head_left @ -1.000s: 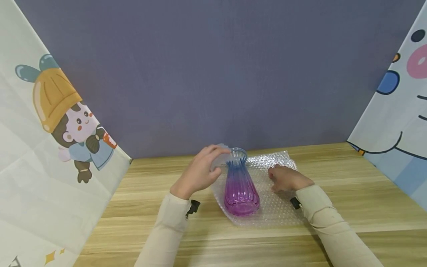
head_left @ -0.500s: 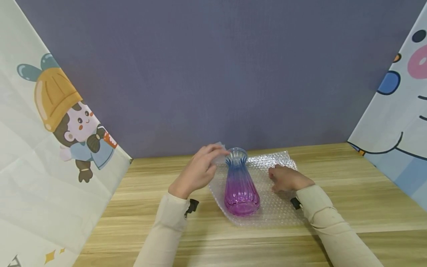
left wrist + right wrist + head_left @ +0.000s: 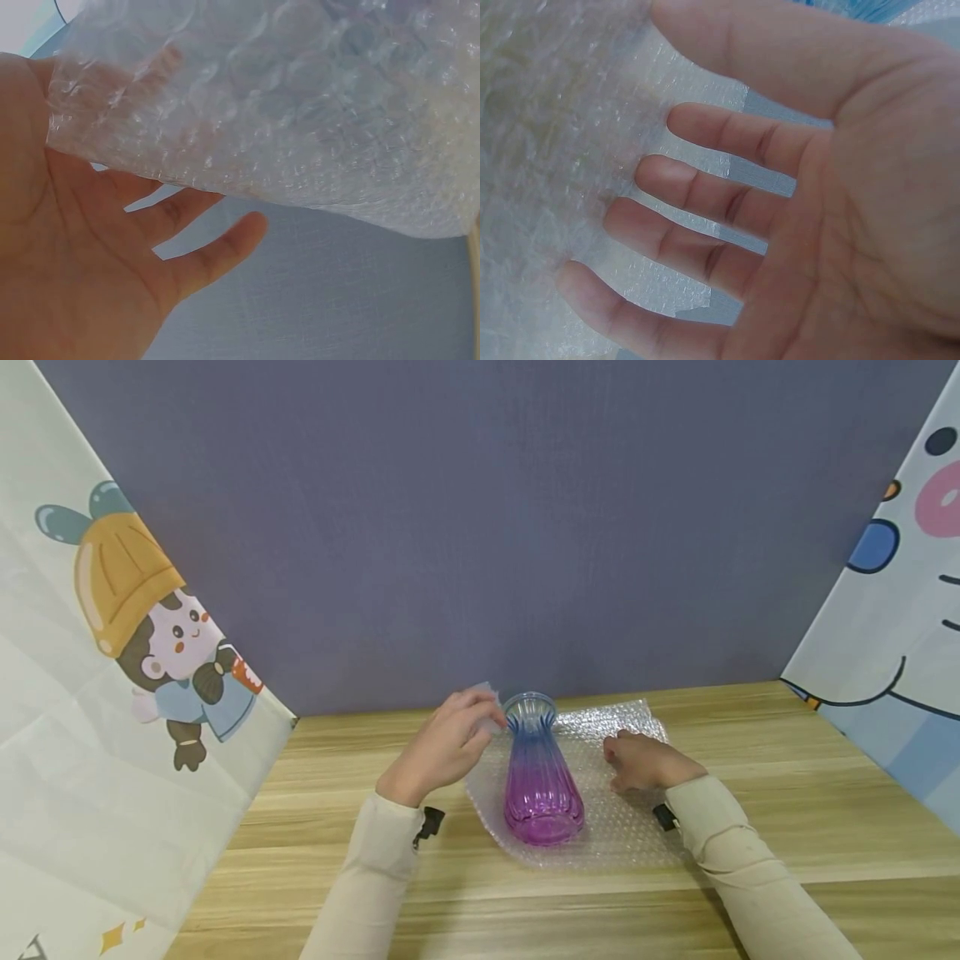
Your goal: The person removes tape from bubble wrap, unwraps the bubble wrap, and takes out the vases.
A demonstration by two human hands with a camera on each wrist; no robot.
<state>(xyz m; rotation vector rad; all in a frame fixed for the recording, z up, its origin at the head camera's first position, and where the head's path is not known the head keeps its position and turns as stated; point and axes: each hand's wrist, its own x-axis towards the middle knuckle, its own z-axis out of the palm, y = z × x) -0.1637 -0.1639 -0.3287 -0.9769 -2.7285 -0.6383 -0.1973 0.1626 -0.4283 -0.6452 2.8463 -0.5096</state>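
A ribbed glass vase point(image 3: 543, 785), blue at the neck and purple at the base, lies on a sheet of bubble wrap point(image 3: 615, 835). To the left of its neck is my left hand point(image 3: 442, 747), at the raised left part of the wrap. In the left wrist view, this wrap point(image 3: 300, 112) covers the thumb side of my left hand point(image 3: 82, 247), whose other fingers are spread; no pinch shows. My right hand point(image 3: 645, 762) rests on the right part of the sheet. In the right wrist view, the extended fingertips of my right hand point(image 3: 780, 210) touch the wrap.
Beneath everything is a wood-grain table point(image 3: 360, 877). A grey-blue panel point(image 3: 495, 527) rises along its back edge. White printed sheets stand on the left point(image 3: 82, 760) and right point(image 3: 892, 668).
My left hand has shifted slightly left, away from the vase's neck, and the raised wrap edge has moved left with it. The vase and my right hand look the same.
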